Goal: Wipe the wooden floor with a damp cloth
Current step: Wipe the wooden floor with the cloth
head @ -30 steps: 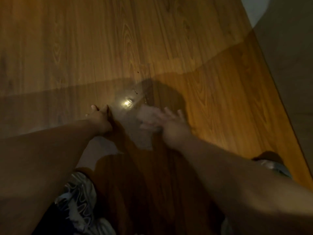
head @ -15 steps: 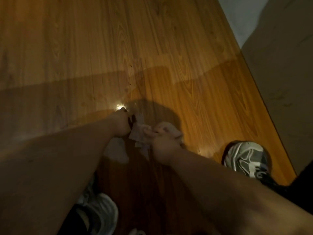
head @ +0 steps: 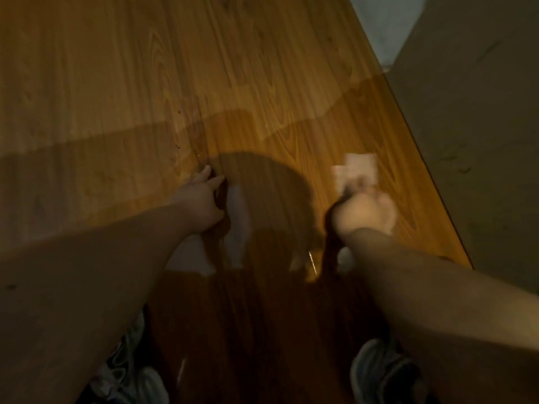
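The person's forearms are bare from the frame's edge to the left hand (head: 201, 199) and right hand (head: 364, 212). On the feet are grey-and-white sports shoes with dark curving trim: left shoe (head: 137, 383), right shoe (head: 376, 371), both blurred.

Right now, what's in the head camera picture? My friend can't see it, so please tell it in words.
Seen from above, a person's right hand holds a pale cloth low over the wooden floor, near the wall; both are blurred. The left hand rests on the floor with fingers out, and sneakers show at the bottom edge.
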`<state>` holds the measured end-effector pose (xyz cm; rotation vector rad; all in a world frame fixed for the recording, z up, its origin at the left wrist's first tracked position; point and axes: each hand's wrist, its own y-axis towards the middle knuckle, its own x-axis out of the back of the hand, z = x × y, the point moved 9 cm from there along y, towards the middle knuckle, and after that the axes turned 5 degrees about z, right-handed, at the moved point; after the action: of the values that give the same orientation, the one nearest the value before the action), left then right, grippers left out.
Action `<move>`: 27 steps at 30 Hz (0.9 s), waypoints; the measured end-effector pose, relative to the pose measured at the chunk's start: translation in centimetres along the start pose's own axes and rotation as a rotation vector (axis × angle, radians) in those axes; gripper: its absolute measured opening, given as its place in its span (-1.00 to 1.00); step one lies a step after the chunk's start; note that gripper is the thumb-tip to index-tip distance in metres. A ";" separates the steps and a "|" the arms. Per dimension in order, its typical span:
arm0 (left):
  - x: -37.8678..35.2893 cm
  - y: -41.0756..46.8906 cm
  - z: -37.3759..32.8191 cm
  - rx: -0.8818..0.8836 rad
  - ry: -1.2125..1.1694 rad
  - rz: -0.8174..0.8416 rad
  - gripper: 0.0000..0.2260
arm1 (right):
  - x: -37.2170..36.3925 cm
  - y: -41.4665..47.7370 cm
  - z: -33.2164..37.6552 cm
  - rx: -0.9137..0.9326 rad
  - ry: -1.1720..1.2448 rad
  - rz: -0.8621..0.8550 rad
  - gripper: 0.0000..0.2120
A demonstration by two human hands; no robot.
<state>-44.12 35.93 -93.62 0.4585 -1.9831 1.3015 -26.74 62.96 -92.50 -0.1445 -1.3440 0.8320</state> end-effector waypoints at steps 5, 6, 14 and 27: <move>1.7 3.9 -4.6 -0.111 0.061 0.032 -0.31 | -5.8 -6.8 8.5 0.843 -0.205 0.168 -0.52; 2.0 4.6 -4.9 -0.116 0.073 0.029 -0.32 | -5.0 -5.5 7.5 0.836 -0.236 0.155 -0.52; 1.7 5.9 -3.8 -0.089 0.225 -0.043 -0.18 | 4.5 3.3 -7.0 -0.208 0.040 -0.175 -0.55; 1.4 5.7 -5.2 -0.017 0.216 -0.002 -0.17 | 0.5 1.1 0.6 0.474 -0.272 -0.038 -0.57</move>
<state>-46.75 43.20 -95.10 0.2980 -1.8123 1.2753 -27.80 63.88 -92.53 0.3755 -1.3571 1.1436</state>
